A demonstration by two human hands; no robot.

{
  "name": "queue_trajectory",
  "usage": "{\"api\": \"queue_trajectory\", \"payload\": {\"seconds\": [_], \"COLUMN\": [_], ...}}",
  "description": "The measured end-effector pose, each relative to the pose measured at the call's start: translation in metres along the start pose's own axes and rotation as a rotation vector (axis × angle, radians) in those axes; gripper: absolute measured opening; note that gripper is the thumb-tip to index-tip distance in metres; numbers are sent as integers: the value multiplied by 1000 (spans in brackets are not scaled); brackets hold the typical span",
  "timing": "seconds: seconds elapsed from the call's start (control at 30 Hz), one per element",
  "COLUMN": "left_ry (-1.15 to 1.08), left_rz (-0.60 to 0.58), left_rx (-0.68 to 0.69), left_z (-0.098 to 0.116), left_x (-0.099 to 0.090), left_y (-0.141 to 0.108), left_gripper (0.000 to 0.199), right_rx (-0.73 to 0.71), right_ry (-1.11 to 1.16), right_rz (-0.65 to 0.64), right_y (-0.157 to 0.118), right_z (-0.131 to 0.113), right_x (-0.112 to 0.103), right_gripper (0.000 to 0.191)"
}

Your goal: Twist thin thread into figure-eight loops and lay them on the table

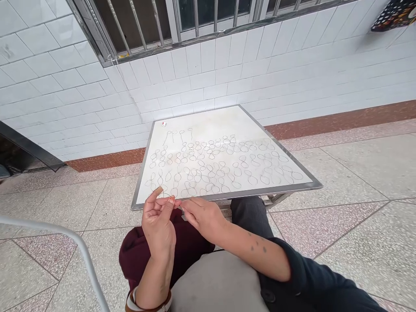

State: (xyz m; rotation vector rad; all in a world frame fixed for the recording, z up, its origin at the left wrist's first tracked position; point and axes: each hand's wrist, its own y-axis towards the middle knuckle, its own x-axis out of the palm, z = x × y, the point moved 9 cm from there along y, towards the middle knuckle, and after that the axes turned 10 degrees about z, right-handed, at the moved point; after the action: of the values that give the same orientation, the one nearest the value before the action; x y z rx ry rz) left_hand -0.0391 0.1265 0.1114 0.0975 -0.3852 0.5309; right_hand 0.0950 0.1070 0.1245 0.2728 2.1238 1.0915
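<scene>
My left hand (159, 225) is over the near left edge of a white square table (211, 119), its thumb and a finger pinched together and another finger sticking up. Right beside it, my right hand (206, 219) has its fingers closed in a pinch, the tips of both hands almost touching. Whatever thin thing lies between the fingertips is too small to make out. Many thin, dark figure-eight loops (211, 175) lie in rows on the tabletop. Farther back, several thin pieces with a small looped end (181, 133) lie in a row.
A small white and red item (164, 124) sits in the far left corner of the table. Behind stands a white tiled wall (201, 93) with a barred window (196, 19). A pale curved tube (82, 249) is at lower left, and a patterned bag-like cloth (394, 15) hangs at upper right.
</scene>
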Motion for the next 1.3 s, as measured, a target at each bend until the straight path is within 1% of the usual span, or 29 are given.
{"api": "queue_trajectory", "payload": {"seconds": [0.27,0.43,0.6,0.7,0.77,0.83,0.93,0.97,1.03,1.1,1.13,1.17,1.23,1.3], "left_ry": [18,10,0,-4,-8,-27,-20,9,91,163,188,207,233,247], "left_rz": [-5,14,-2,5,23,71,137,127,42,-87,-152,-213,-311,-383], "left_rx": [8,45,45,57,94,172,305,316,260,142,83,31,-54,-121], "left_z": [5,13,15,19,27,42,64,67,62,47,39,31,19,10], "left_x": [-3,-7,-7,-10,-14,-23,-36,-36,-28,-15,-8,-2,10,20], "left_y": [2,6,6,9,14,20,24,24,21,15,10,5,-7,-17], "left_gripper": [48,49,46,45,44,44,45,46,47,53,57,62,70,73], "right_rx": [-21,-25,-41,-33,-19,22,170,236,345,379,382,387,409,453], "right_ry": [21,17,16,24,19,13,34,57,128,223,283,353,528,679], "right_rz": [-35,-54,-43,-55,-62,-65,-36,-13,46,75,56,20,-73,-137], "right_y": [-12,-23,-25,-29,-35,-44,-52,-51,-42,-24,-14,-5,9,14], "right_z": [5,11,10,12,20,36,66,74,81,72,63,55,38,28], "right_x": [-4,-6,-15,-16,-15,-15,-26,-32,-48,-59,-60,-57,-44,-29], "right_gripper": [20,24,23,24,24,24,25,24,22,20,19,18,19,18]}}
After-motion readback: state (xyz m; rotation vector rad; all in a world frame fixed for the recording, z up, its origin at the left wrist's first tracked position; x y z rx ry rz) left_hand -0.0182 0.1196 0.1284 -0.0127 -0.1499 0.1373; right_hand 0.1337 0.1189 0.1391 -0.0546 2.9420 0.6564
